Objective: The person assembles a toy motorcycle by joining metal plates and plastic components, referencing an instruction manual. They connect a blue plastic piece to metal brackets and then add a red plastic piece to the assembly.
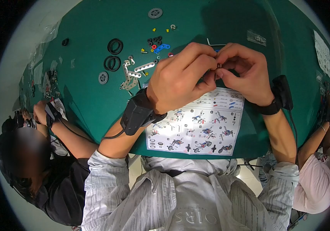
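Above the top of a printed instruction sheet (190, 133), my left hand (184, 75) and my right hand (245, 71) meet fingertip to fingertip. Both are closed in a pinch around a tiny dark reddish part (219, 66); its exact kind is too small to make out. A bit of blue shows just behind the fingers, mostly hidden. Just beyond my hands lies an L-shaped hex key (209, 42). To the left of my left hand are a silver perforated strip (144, 67) and a blue perforated piece (162, 48).
Black rubber rings (115, 46), grey toothed discs (155, 13), small black rings (155, 39) and yellow bits (154, 29) are spread over the green table (84, 46). A clear bag (256, 38) lies at the right. People sit close on both sides.
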